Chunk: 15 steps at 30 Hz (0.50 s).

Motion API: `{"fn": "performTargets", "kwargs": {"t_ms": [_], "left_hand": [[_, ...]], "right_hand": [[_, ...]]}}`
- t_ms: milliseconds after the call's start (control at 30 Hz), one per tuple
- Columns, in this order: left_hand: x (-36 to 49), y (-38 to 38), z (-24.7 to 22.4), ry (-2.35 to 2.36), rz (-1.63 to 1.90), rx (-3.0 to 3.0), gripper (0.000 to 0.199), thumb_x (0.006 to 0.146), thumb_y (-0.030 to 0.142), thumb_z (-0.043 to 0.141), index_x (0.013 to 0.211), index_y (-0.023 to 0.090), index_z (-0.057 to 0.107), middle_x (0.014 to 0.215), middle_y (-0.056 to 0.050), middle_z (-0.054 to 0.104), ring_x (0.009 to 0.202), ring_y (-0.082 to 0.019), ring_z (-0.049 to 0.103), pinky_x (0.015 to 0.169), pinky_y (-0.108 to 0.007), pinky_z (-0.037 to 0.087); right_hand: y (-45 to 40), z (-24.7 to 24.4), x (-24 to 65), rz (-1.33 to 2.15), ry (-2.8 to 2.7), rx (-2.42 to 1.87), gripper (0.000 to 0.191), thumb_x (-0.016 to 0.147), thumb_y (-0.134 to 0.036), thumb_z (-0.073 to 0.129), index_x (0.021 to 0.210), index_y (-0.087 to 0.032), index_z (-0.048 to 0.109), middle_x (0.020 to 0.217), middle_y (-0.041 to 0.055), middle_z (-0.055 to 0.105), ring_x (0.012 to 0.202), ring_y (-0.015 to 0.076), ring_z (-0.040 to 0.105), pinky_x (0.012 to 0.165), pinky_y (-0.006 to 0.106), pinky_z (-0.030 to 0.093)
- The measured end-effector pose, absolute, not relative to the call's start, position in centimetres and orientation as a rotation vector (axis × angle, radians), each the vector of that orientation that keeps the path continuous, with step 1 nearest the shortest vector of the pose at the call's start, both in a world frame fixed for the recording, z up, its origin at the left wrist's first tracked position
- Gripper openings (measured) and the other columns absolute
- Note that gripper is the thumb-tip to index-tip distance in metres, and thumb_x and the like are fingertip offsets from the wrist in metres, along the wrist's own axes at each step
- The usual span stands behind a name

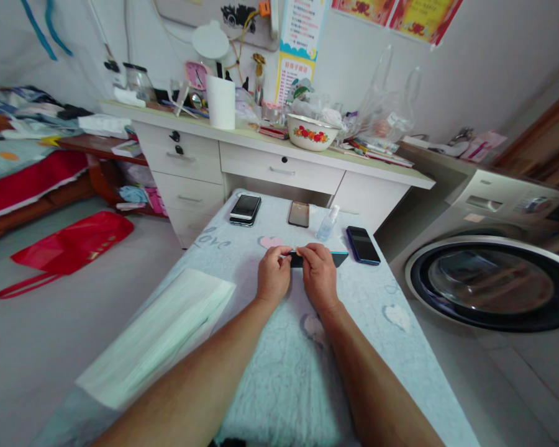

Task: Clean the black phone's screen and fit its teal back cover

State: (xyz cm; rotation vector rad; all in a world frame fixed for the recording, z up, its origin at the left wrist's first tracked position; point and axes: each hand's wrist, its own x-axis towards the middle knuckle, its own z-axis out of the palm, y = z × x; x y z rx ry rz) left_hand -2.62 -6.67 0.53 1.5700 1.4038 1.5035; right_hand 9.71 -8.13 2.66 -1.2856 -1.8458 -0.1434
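Note:
Above the middle of the cloth-covered table, a dark phone with a blue edge is tipped up on its long side. My left hand pinches its left end, and my right hand is closed on its upper edge nearer the middle. The fingers of both hands meet close together, hiding part of the phone. Just beyond stands a clear spray bottle. A phone case lies behind the hands, another phone lies to the right, and stacked phones lie at the far left.
A folded pale cloth lies along the table's left side. Behind the table runs a white desk bearing a paper roll and a floral bowl. A washing machine stands at right; a red bag is on the floor.

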Motion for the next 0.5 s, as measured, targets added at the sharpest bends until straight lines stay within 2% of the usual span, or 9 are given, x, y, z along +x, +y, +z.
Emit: {"fn": "performTargets", "kwargs": {"t_ms": [500], "left_hand": [[-2.45,-6.89,0.65,1.374,1.494,1.580,0.018,0.081,0.011,0.054,0.092,0.017,0.068,0.093,-0.005,0.070,0.086,-0.016,0.064,0.082,-0.029,0.050]], "right_hand": [[-8.45,2.97,9.20,-0.168,-1.933,-1.266,0.029,0.095,-0.016,0.045,0.107,-0.023,0.071,0.101,0.0065,0.064,0.091,0.0199,0.054,0.081,0.030,0.046]]}}
